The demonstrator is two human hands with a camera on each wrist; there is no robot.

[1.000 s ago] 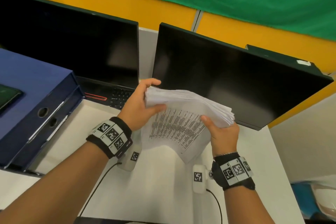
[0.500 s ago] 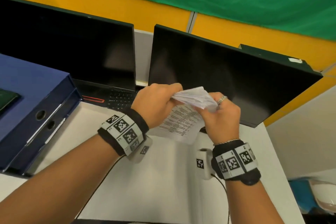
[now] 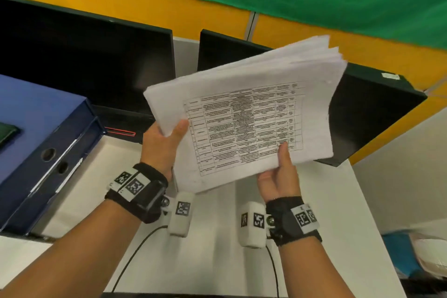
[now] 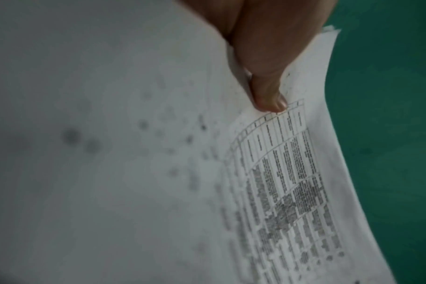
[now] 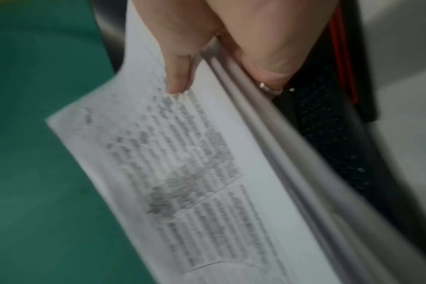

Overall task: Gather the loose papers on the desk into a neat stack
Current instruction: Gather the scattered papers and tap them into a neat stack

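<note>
A thick sheaf of thin white papers point(image 3: 244, 113), its top sheet printed with a ruled table and its far edges fanned unevenly, is held above the white desk point(image 3: 208, 256), the left hand point(image 3: 160, 145) pinching its near-left corner, the right hand point(image 3: 281, 176) pinching its near edge, its long axis rising toward the far right.

I see bare forearms, a black wristband point(image 3: 139, 192) with checkered tags on each wrist, white camera pods point(image 3: 180, 213) (cabled), and a ring point(image 5: 270, 89) on the right.
</note>
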